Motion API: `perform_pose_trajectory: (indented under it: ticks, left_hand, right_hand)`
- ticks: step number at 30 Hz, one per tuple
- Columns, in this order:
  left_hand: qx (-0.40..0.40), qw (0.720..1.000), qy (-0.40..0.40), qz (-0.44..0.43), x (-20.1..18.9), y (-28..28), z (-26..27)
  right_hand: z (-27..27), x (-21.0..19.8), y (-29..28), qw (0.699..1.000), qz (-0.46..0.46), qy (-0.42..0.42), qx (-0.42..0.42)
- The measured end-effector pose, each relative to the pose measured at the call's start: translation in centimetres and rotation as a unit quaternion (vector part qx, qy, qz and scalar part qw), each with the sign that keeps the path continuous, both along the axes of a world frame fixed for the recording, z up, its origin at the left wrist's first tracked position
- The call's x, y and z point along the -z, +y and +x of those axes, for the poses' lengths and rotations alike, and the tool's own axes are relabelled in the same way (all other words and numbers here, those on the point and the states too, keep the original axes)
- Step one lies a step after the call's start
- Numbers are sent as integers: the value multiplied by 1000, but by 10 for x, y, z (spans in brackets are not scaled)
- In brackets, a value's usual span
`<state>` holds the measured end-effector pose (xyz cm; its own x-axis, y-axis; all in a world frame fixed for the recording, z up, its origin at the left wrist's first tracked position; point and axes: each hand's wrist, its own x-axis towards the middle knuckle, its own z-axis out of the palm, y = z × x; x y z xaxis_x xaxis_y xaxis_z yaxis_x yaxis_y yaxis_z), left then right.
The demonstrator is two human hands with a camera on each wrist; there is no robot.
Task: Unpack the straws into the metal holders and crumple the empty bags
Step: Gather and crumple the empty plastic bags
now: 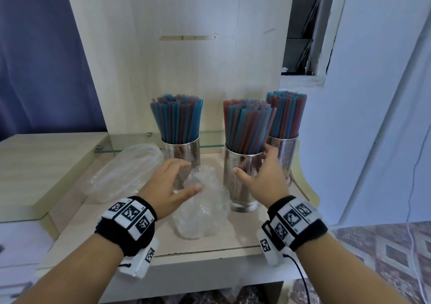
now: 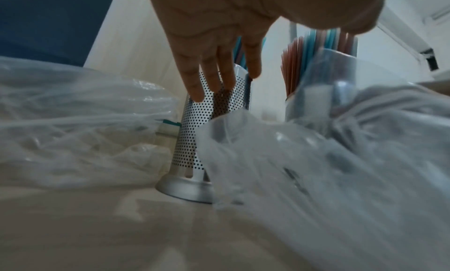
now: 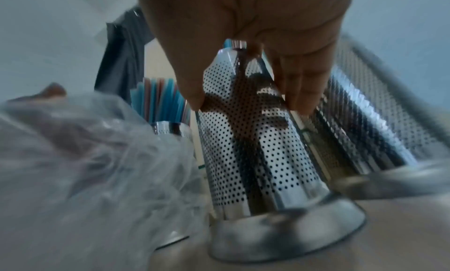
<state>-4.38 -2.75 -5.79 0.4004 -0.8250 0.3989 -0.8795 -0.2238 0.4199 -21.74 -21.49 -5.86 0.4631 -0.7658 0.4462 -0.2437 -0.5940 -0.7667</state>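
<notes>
- Left hand [image 1: 171,182] spread, fingers straight, above the middle bag [image 1: 203,201], holding nothing.
- Right hand [image 1: 263,175] spread beside the middle holder [image 1: 240,182], apparently not gripping.
- Straws [image 1: 245,128] fill three holders on the surface [image 1: 210,245].
- Second bag [image 1: 126,170] lies left.

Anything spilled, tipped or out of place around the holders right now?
Nothing spilled: all three perforated metal holders stand upright, full of straws. Two clear plastic bags still lie loose, uncrumpled, on the wooden shelf.

No readable words, brands or numbers anywhere, only black-and-white square code markers on the wristbands [image 1: 130,215] at lower left and lower right of the head view
</notes>
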Motion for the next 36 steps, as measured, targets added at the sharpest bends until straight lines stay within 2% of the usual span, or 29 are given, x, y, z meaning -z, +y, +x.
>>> perform_pose_trajectory:
  ticks: [5,9,12,19,23,25,28,30,33,36]
  left_hand:
    - [-127,987,37,-93,-10,-12,8]
    - [-186,967,135,-111,-14,-24,16]
    - [-187,958,181,-117,-8,-35,16]
    - [-176,958,181,-136,4,-45,16]
    - [-139,961,200,-133,7,-49,14]
    - [-124,961,207,-136,8,-53,13]
    - [-123,959,217,-138,7,-58,13]
    - [-126,954,233,-139,6,-60,13]
    - [-142,957,209,-146,3,-59,10]
    - [-142,962,174,-154,-1,-49,8]
  right_hand:
    - [26,-9,-17,999,9,45,-2]
    - [39,-13,-30,998,4,70,2]
    - [45,-13,-39,997,1,82,0]
    - [29,-17,-47,992,13,111,-61]
    - [-8,-26,-34,998,-21,51,-40]
    - [-25,-25,-19,997,-4,34,-67]
    - [-36,-20,10,978,6,107,-178]
    - [-32,-13,24,961,-28,158,-227]
    - [-17,-2,38,942,-98,222,-230]
    - [0,3,44,924,-114,299,-210]
